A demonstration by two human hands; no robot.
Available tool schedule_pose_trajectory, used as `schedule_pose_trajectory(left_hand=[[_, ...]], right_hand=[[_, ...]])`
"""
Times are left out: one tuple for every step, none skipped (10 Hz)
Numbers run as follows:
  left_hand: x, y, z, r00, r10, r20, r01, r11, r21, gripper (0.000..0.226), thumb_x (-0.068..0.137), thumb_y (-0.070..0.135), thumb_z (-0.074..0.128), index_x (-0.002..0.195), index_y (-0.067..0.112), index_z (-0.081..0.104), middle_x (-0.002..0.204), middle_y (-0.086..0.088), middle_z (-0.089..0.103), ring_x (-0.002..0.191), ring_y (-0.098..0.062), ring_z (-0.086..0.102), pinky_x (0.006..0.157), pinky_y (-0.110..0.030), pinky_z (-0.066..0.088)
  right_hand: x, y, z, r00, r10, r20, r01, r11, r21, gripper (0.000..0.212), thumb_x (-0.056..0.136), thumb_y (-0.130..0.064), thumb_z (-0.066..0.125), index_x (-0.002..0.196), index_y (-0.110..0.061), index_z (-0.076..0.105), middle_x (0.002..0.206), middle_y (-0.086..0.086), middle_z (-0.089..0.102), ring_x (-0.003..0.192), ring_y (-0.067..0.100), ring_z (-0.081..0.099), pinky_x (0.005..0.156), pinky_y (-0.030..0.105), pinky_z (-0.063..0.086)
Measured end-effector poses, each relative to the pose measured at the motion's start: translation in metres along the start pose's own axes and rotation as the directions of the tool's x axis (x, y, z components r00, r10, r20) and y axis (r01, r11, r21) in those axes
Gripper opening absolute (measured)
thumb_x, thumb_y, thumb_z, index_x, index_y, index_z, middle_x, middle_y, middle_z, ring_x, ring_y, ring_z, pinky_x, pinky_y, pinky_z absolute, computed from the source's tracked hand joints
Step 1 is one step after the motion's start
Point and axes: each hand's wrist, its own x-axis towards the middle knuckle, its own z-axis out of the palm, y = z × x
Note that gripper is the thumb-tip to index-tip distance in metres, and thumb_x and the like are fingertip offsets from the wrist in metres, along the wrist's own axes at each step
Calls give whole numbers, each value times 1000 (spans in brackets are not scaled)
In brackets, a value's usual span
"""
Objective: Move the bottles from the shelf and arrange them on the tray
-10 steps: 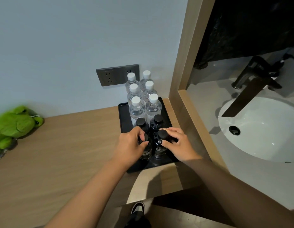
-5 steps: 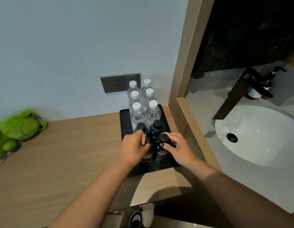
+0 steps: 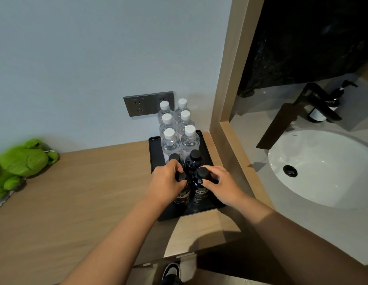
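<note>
Light wooden countertop (image 3: pixel 76 202) runs along the pale wall; white round basin (image 3: pixel 327 169) with black faucet (image 3: pixel 281 124) sits past its right edge, behind a wooden frame. Green plush frog (image 3: pixel 20 161) lies at the counter's far-left edge. Black rectangular tray (image 3: pixel 153 153) sits at the counter's far-right corner, below a grey wall socket plate (image 3: pixel 148 103). On the tray: 6 clear plastic water bottles with white caps (image 3: pixel 169 140) in 2 columns at the tray's far end; 4 black bottles with black caps (image 3: pixel 194 159) in a 2-by-2 block at the near end. Left hand (image 3: pixel 165 186) curls around the near-left black bottle (image 3: pixel 182 197). Right hand (image 3: pixel 224 187) pinches the near-right black bottle (image 3: pixel 200 182) just below its cap. Both bottles upright, touching.
</note>
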Motion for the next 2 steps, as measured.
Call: schedule_pose_trajectory(left_hand=[[-6, 2, -4, 999, -15, 30, 14, 999, 33, 40, 76, 23, 76, 112, 15, 58, 98, 3, 66, 87, -14, 61, 70, -12, 39], [-14, 7, -9, 999, 4, 34, -6, 999, 47, 57, 79, 32, 74, 129, 15, 52, 126, -1, 63, 115, -16, 58, 88, -18, 41]], right_hand=[[-7, -9, -5, 999, 31, 22, -31, 999, -12, 45, 87, -18, 67, 128, -28, 54, 127, -5, 45, 123, 16, 45, 106, 35, 39], [-15, -18, -12, 999, 38, -13, -38, 999, 1, 46, 92, -24, 60, 137, -27, 46, 139, -2, 40, 131, 16, 38, 108, 33, 36]])
